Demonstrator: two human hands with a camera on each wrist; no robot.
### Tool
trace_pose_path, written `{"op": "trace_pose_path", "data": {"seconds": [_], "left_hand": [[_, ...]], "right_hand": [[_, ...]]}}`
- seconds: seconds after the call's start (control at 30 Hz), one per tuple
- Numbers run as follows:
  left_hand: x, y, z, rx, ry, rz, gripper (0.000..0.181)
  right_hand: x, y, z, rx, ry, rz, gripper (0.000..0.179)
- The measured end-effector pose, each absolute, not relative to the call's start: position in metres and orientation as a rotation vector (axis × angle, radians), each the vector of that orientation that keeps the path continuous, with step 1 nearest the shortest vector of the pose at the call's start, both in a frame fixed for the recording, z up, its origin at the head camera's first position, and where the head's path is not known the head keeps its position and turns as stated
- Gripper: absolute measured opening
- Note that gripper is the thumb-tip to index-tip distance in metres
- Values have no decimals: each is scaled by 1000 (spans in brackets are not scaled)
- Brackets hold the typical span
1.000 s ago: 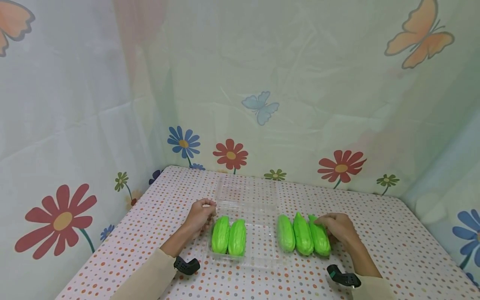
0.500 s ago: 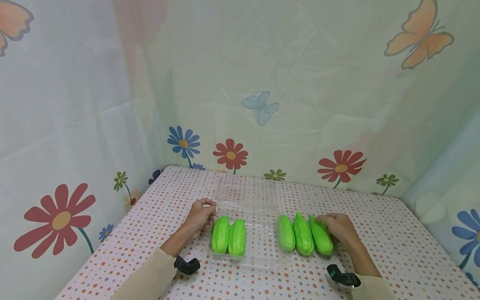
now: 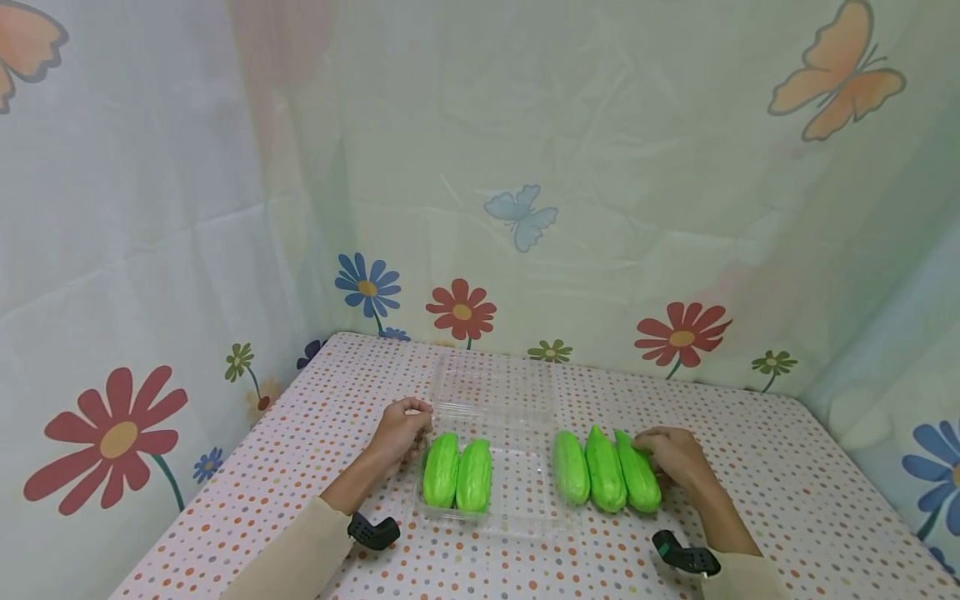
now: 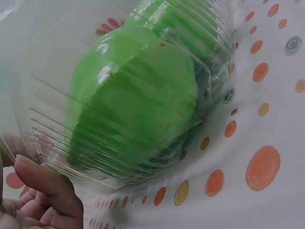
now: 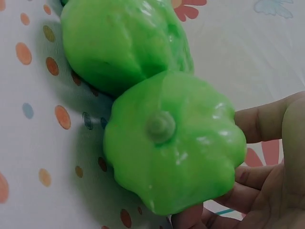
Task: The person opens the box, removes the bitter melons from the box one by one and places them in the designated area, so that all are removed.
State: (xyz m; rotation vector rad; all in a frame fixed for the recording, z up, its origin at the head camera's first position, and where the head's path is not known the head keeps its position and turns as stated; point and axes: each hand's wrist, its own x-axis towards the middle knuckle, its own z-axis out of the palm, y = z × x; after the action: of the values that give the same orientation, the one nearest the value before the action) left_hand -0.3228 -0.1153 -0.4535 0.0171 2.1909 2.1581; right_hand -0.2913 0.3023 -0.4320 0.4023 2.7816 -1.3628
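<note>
Half-sec later, swung long ridged green end gourd [image 3: 639,479] into tighter row [image 3: 606,473], clasping with right grip [image 3: 676,455], pinching clear plastic clamshell [image 3: 523,485] in left grip [image 3: 401,430].

The clear plastic box [image 3: 519,483] is spread wide open, its transparent lid [image 3: 492,382] laid back toward twelve o'clock! Two glossy, ridged green gourds [image 3: 474,476] are tucked lengthwise into its nine o'clock half. Over at three, just outside, three more gourds [image 3: 605,469] are lined up side by side, the outermost gourd [image 3: 638,477] slanted, narrow end pointed at eleven.
</note>
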Motion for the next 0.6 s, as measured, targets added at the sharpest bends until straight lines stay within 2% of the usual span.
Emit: {"op": "trace_pose_path", "data": {"seconds": [0.6], "left_hand": [[-322,-118,-455,53,2165,2155,33]], "right_hand": [[-291,304,-430,393,2816,-1301,61]]}}
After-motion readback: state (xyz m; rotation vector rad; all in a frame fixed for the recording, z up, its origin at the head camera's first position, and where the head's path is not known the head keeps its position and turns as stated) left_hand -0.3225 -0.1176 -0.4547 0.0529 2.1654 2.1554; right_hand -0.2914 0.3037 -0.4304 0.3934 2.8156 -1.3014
